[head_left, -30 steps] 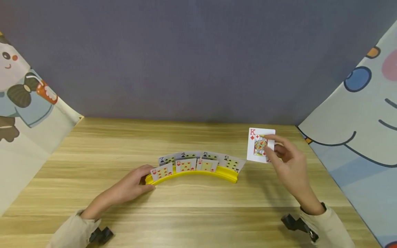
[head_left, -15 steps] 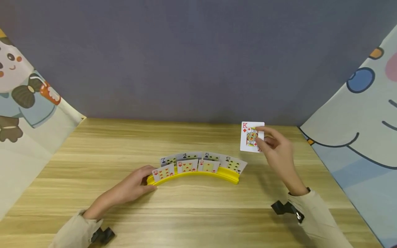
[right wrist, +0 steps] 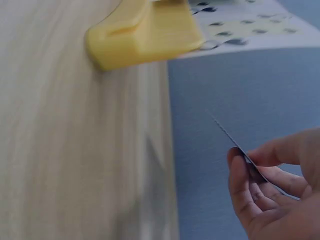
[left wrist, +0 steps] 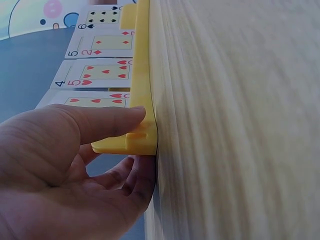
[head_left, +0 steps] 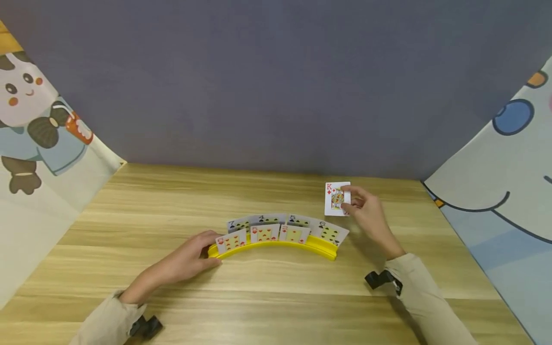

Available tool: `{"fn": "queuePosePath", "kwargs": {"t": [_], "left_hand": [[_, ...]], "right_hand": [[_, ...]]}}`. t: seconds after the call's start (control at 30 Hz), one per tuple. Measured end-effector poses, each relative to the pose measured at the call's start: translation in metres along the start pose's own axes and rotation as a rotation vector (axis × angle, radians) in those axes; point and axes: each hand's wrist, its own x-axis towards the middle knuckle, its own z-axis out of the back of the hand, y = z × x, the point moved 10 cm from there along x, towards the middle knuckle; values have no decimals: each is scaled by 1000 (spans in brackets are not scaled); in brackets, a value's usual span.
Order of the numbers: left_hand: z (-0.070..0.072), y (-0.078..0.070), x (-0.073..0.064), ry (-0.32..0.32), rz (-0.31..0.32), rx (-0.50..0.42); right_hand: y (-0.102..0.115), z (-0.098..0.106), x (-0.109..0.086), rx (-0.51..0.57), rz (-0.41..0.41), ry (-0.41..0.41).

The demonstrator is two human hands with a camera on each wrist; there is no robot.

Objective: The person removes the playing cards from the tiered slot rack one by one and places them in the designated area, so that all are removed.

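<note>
A curved yellow card holder stands on the table with playing cards upright in two rows. My left hand grips its left end, thumb in front and fingers behind; the left wrist view shows the thumb on the yellow plastic. In the front row are a six of hearts, a five of hearts and a two of diamonds. Black-suit cards fill the back row, a six at its right end. Right of and beyond the holder, my right hand pinches a king of diamonds by its right edge, face toward me.
The wooden table reaches back to a grey-blue wall. Cartoon-printed panels stand at the left and right. In the right wrist view the king shows edge-on, apart from the holder's end.
My right hand has carried the king of diamonds leftward, nearer the holder's right end, rising and then lowering. My left hand keeps its grip on the holder; the head view has shifted slightly.
</note>
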Motion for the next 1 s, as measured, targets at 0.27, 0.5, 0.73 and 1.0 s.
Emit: {"fn": "queuePosePath", "kwargs": {"t": [0.27, 0.5, 0.73, 1.0], "left_hand": [[-1, 0, 0, -1, 6, 8], [0, 1, -1, -12, 11, 20], [-3, 4, -1, 12, 20, -53], [-3, 3, 0, 11, 20, -58]], "right_hand": [[-25, -26, -3, -120, -24, 188], [-31, -30, -4, -339, 34, 229], [-32, -31, -6, -450, 92, 252], [-32, -35, -7, -482, 129, 283]]}}
